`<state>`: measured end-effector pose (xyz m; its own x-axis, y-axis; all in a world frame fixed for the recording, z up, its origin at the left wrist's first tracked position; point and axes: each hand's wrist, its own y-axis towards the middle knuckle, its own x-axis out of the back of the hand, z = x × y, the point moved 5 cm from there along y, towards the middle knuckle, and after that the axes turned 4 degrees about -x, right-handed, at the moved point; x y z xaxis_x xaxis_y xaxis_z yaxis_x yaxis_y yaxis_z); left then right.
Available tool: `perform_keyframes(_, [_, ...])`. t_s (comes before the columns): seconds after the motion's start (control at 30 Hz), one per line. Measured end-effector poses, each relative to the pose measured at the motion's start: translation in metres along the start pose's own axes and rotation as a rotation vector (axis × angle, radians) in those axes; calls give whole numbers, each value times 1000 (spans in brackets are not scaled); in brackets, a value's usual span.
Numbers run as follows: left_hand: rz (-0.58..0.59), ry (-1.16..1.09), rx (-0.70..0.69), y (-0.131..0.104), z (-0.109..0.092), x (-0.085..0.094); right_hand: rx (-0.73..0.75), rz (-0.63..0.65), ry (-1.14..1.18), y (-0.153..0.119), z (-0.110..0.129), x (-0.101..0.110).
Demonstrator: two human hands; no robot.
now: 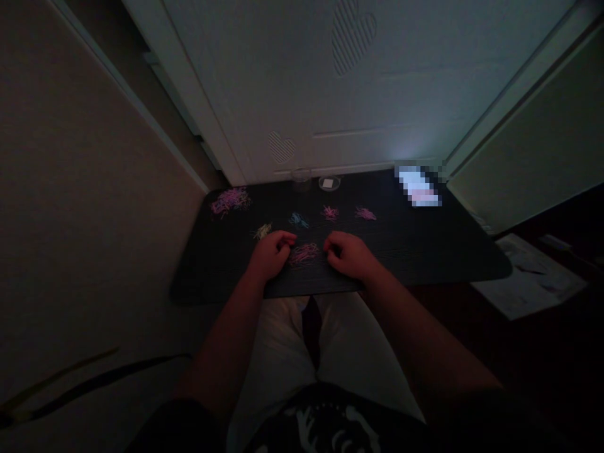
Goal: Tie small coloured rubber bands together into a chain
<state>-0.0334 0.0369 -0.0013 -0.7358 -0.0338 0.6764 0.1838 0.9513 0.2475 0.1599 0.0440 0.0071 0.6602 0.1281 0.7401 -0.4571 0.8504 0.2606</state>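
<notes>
Between my hands, near the table's front edge, lies a pile of pink and purple strands. My left hand rests at its left side with curled fingers; anything between the fingertips is too small to tell. On the right, my right hand is curled too, and its fingertips are hidden in shadow. Behind my left hand is a pale yellow pile. Farther back are a blue pile, a pink pile and another pink pile. A bigger mixed pile sits at the back left.
The dark table stands against a white panel with heart patterns. A clear container and a round clear lid are at its back edge. A glowing, pixelated screen lies at the back right. Papers are beyond the table's right side.
</notes>
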Motion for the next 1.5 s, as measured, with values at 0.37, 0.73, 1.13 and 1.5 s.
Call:
perform_keyframes(0.37, [2,81,-35,-2,-7,-5,123,143,-43,-1,2,-10])
perform_keyframes(0.73, [29,101,-7,-2,-7,-6,198,153,-109,-5,14,-11])
perform_keyframes(1.13, [36,182,-75,-2,-14,-5,-40,-30,228,-2,-1,2])
perform_keyframes(1.5, [223,270,-337,-4,-41,-21,-106,-36,256,-2,-5,1])
